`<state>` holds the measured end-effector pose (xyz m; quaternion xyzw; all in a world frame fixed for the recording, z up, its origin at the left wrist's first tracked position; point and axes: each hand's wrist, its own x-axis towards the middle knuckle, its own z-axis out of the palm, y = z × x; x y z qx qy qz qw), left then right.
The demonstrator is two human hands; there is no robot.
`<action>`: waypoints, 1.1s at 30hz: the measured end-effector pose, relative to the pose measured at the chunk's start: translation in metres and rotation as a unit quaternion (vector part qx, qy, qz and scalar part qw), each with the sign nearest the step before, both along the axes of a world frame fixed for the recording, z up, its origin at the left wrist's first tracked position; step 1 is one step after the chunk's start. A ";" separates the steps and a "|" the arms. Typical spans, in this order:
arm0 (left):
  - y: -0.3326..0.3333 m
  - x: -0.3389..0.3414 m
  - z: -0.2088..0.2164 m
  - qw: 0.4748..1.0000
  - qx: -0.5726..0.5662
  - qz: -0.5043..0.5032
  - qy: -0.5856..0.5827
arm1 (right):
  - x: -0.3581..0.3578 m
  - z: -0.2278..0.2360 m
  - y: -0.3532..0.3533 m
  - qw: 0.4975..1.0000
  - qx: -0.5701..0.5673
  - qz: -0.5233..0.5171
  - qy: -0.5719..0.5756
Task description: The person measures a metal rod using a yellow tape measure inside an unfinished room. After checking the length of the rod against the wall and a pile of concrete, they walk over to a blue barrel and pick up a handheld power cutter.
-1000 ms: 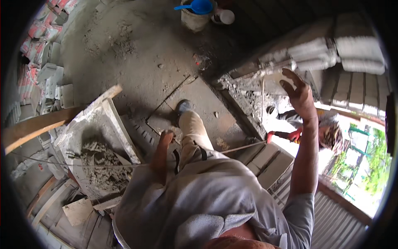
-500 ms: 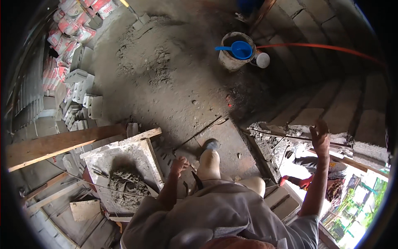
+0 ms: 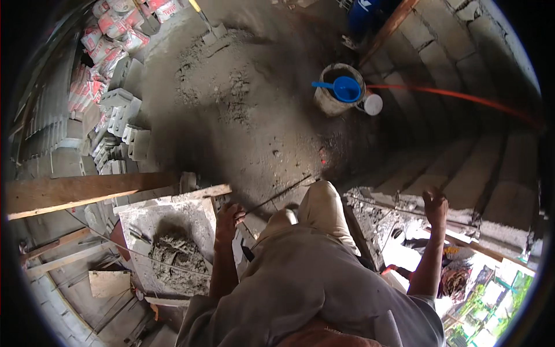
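Note:
My left hand (image 3: 229,216) hangs beside the right-hand edge of a mortar board (image 3: 132,222), its fingers loosely bent and apart, with nothing visible in them. A heap of wet grey mortar (image 3: 179,260) lies on that board. Over on the right, my right hand (image 3: 435,206) is lifted near the top of the concrete block wall (image 3: 457,165), fingers loosely curled and apart. It holds nothing that I can see; whether it touches the wall is unclear. Between my hands, one of my knees (image 3: 324,199) is raised in front.
A bucket (image 3: 329,104) with a blue dipper (image 3: 347,88) stands ahead beside a small white container (image 3: 373,104). A shovel (image 3: 215,33) lies farther off. Hollow blocks (image 3: 121,110) and red-white sacks (image 3: 113,23) are stacked left. A wooden beam (image 3: 87,194) juts in; another person (image 3: 454,277) is lower right.
My left hand has moved up and left, closer to the mortar board. My right hand has come down a little and its fingers have curled. My knees have shifted and the view has tilted.

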<state>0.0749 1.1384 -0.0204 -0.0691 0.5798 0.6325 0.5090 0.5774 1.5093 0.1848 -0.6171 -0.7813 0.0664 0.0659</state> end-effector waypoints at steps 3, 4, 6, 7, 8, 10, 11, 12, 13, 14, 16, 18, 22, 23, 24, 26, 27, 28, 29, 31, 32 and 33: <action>0.032 -0.019 0.002 0.999 0.013 0.038 -0.005 | -0.021 -0.011 0.020 0.994 -0.066 -0.001 0.091; 0.044 -0.028 -0.001 0.999 0.024 0.043 -0.012 | -0.028 -0.019 0.026 0.993 -0.069 0.023 0.089; 0.074 -0.046 -0.017 0.998 0.015 0.050 -0.020 | -0.041 -0.038 0.043 0.986 -0.131 0.037 0.095; 0.090 -0.055 -0.028 0.998 0.020 0.054 -0.018 | -0.046 -0.047 0.052 0.985 -0.152 0.058 0.061; 0.110 -0.063 -0.042 0.998 0.007 0.055 -0.017 | -0.051 -0.057 0.062 0.982 -0.171 0.080 0.029; 0.148 -0.083 -0.072 0.999 -0.028 0.028 -0.017 | -0.060 -0.074 0.090 0.962 -0.266 0.062 0.011; 0.162 -0.091 -0.085 1.000 -0.015 -0.004 0.000 | -0.066 -0.080 0.103 0.960 -0.273 0.060 0.006; 0.179 -0.099 -0.096 0.994 -0.096 -0.033 0.038 | -0.077 -0.088 0.120 0.961 -0.274 0.045 0.008; 0.196 -0.111 -0.105 0.993 -0.107 -0.030 0.029 | -0.091 -0.094 0.137 0.959 -0.282 0.011 0.004; 0.212 -0.126 -0.109 0.982 -0.167 -0.092 -0.002 | -0.105 -0.097 0.151 0.966 -0.258 -0.010 0.002; 0.242 -0.151 -0.106 0.956 -0.264 -0.131 -0.010 | -0.140 -0.099 0.188 0.956 -0.295 -0.004 0.005; 0.272 -0.185 -0.095 0.973 -0.208 -0.099 0.010 | -0.182 -0.096 0.239 0.945 -0.327 0.023 -0.004; 0.320 -0.253 -0.095 0.968 -0.202 -0.072 0.133 | -0.271 -0.092 0.346 0.946 -0.269 0.150 0.106; 0.325 -0.269 -0.103 0.952 -0.206 -0.085 0.212 | -0.289 -0.093 0.368 0.949 -0.271 0.139 0.078; 0.323 -0.286 -0.115 0.937 -0.253 -0.097 0.219 | -0.307 -0.097 0.391 0.952 -0.262 0.105 0.115; 0.310 -0.305 -0.148 0.947 -0.264 -0.032 0.179 | -0.343 -0.109 0.444 0.928 -0.027 0.368 -0.057; 0.302 -0.315 -0.167 0.943 -0.306 -0.030 0.128 | -0.352 -0.115 0.455 0.965 -0.099 0.231 0.078; 0.293 -0.328 -0.185 0.858 -0.302 -0.232 0.344 | -0.363 -0.124 0.469 0.966 -0.162 0.158 0.122; 0.288 -0.342 -0.200 0.676 -0.291 -0.321 0.596 | -0.370 -0.127 0.480 0.967 -0.190 0.153 0.068; 0.286 -0.352 -0.221 0.877 -0.420 -0.119 0.199 | -0.385 -0.134 0.494 0.968 -0.205 0.142 0.034; 0.291 -0.369 -0.228 0.881 -0.435 -0.106 0.152 | -0.391 -0.136 0.499 0.960 -0.255 0.116 0.008; 0.305 -0.379 -0.232 0.890 -0.409 -0.089 0.179 | -0.397 -0.139 0.506 0.948 -0.287 0.134 -0.007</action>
